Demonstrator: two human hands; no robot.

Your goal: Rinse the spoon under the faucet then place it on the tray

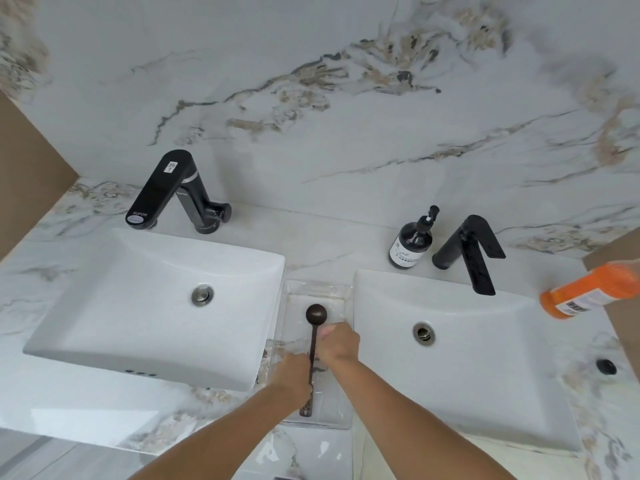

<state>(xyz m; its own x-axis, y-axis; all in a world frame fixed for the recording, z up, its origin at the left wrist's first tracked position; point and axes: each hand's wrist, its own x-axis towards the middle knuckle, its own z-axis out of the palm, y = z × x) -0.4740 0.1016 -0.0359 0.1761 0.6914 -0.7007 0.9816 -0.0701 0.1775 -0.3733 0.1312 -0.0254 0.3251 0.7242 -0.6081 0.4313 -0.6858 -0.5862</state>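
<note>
Dark spoon lay in clear tray between sinks; left hand and right hand fingers closed on handle.

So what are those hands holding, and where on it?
A dark long-handled spoon, over the clear tray. Both hands, left and right, grip its handle partway along; the bowl is free.

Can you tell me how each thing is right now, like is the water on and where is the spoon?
Spoon: over the tray, both hands on its handle.
Tray: clear, sitting between the sinks.
Left faucet: no water running.
Right faucet: no water running.
Soap bottle: standing upright.
Orange bottle: tipped sideways.
</note>
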